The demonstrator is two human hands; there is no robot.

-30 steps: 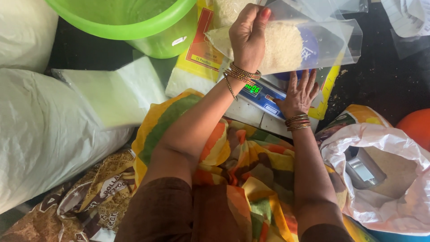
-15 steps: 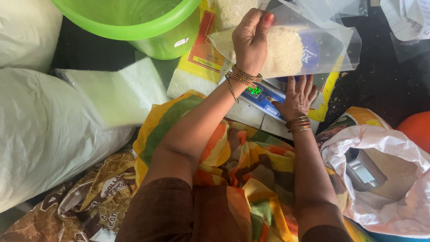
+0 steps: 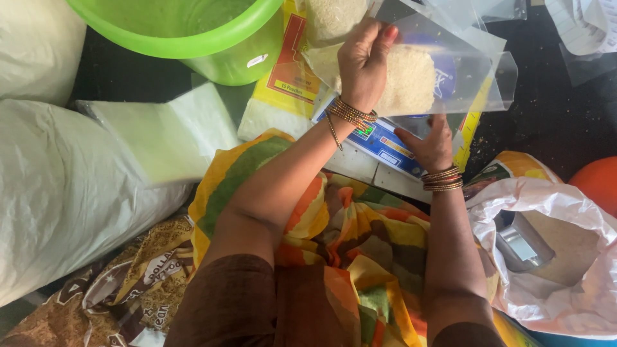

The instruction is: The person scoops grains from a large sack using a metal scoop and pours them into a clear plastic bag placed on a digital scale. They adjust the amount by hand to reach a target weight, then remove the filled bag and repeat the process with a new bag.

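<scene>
My left hand (image 3: 363,64) grips the top edge of a clear plastic pouch (image 3: 450,80) partly filled with white rice, holding it above a blue and white digital weighing scale (image 3: 385,144). My right hand (image 3: 429,146) rests lower, on the scale under the pouch, fingers spread and touching the pouch's underside. Both wrists carry bangles. The scale's green display shows beside my left wrist. The pouch hides most of the scale's platform.
A green plastic tub (image 3: 193,35) stands at the top left. A yellow packet (image 3: 283,83) lies behind the scale. White sacks (image 3: 58,193) fill the left. An open white sack (image 3: 559,257) of grain with a steel scoop (image 3: 520,243) sits at the right.
My left hand has lifted the rice pouch slightly and tilted it. My right hand has stayed low at the scale under the pouch.
</scene>
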